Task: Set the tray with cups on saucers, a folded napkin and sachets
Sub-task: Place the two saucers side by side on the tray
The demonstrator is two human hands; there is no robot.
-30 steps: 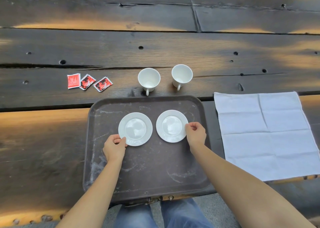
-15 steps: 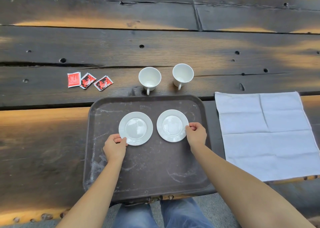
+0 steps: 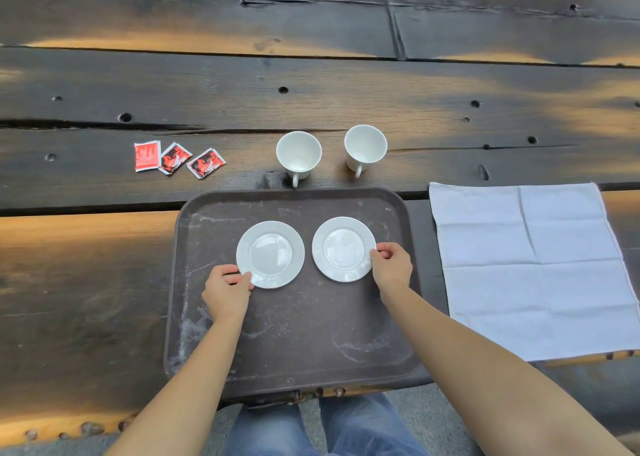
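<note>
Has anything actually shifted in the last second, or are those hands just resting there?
Almost nothing changed. The left hand stays at the near-left rim of the left saucer and the right hand at the right rim of the right saucer; neither saucer visibly moved on the tray. The two cups, three sachets and unfolded napkin remain on the table, outside the tray.

Two saucers lie side by side on the tray, nearer its far edge. The tray sits at the table's near edge. Behind it stand two cups. Three sachets lie left of the cups. The napkin lies just right of your tray.
</note>
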